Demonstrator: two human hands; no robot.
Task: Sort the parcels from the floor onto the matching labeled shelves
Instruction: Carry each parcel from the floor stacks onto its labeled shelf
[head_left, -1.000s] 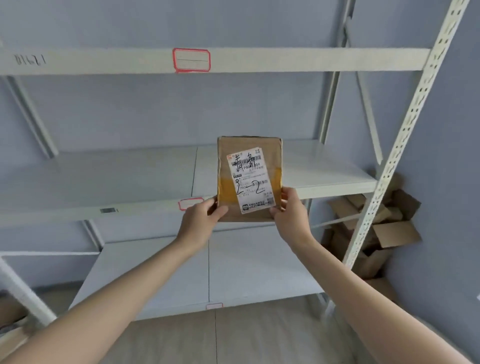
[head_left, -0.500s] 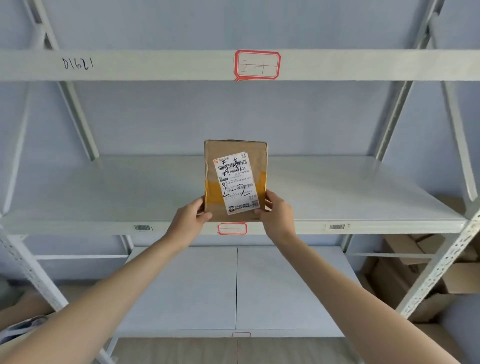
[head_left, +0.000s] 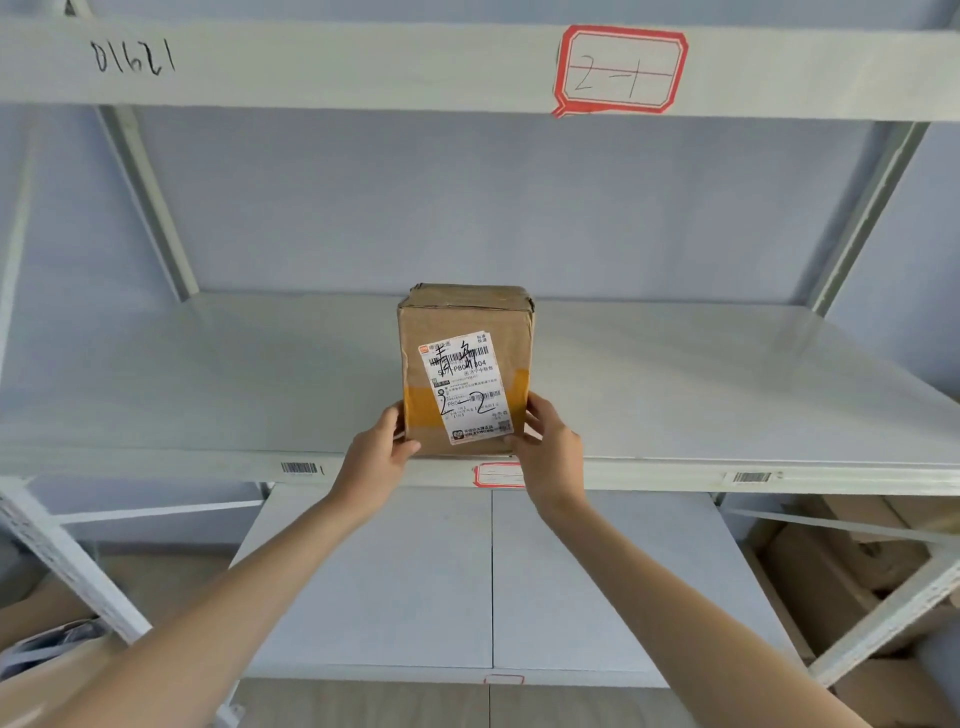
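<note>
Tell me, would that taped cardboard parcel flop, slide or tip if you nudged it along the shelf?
Probably stiff: the parcel keeps square corners between the left hand and right hand. It may slide easily, since the shelf looks smooth. Standing on end, taller than wide, it could tip if pushed near the top.

Two bare forearms, no sleeves in view, bare hands, left hand (head_left: 375, 457), right hand (head_left: 551, 451)

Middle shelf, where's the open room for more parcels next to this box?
The middle shelf is bare on either side of the parcel, out to the uprights. Only the front centre is taken, by the parcel, left hand and right hand.
</note>
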